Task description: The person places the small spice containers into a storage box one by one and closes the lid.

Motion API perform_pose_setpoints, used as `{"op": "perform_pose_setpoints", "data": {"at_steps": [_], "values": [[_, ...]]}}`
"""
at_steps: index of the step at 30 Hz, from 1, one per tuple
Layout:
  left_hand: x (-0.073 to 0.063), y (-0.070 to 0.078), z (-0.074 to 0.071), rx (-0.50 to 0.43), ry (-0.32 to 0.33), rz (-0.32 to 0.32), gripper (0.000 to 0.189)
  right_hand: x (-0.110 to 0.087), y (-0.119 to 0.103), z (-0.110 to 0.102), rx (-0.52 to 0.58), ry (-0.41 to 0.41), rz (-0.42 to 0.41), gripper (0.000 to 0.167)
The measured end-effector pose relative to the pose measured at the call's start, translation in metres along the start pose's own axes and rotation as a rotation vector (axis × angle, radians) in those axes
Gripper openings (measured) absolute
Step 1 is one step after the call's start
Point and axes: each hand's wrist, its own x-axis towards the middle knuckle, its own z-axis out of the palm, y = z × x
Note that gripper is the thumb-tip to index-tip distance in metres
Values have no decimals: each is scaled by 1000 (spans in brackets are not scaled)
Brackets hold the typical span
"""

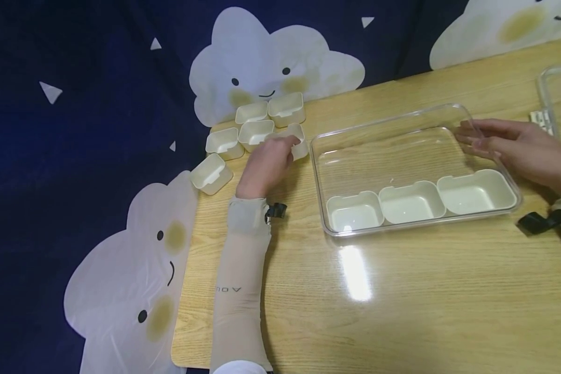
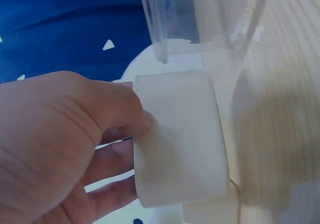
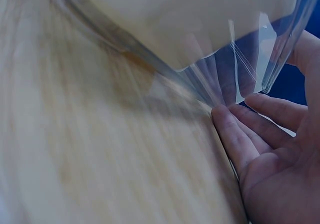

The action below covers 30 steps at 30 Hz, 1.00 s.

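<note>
A small cream bin is pinched in my left hand, at the right side of a group of similar bins. In the left wrist view the thumb presses the held bin, with fingers at its edge. My right hand touches the right end of a large clear box. Its fingers look nearly straight against the clear box in the right wrist view. Inside the box, a row of three cream bins lines the near side.
Several more cream bins stand at the table's back left corner. Another clear piece with a whitish part lies at the far right. Dark cloth with clouds hangs behind the wooden table.
</note>
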Motion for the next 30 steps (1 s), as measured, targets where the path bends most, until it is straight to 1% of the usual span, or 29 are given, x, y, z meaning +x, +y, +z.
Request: {"op": "perform_pose_setpoints", "data": {"at_steps": [7,10,12,15,20,23,26,30], "values": [[-4,12,-12,64,70,5,42,-1,-4,0,-13,5,-4,59],[-7,19,-16,101,106,20,42,-1,-4,-1,-31,8,0,60],[-8,25,-19,114,125,47,42,-2,-4,-1,-51,11,3,61],[-11,34,-22,126,147,107,42,-2,-3,-1,-70,17,4,60],[-15,48,-25,146,173,200,42,-1,-3,0,-26,9,-6,60],[-17,55,-25,148,176,232,43,-1,-3,1,3,7,-11,60],[-19,61,-26,143,169,258,43,-1,-4,1,-4,11,-12,60],[-20,67,-26,156,158,279,42,-2,-4,1,-43,21,-4,61]]}}
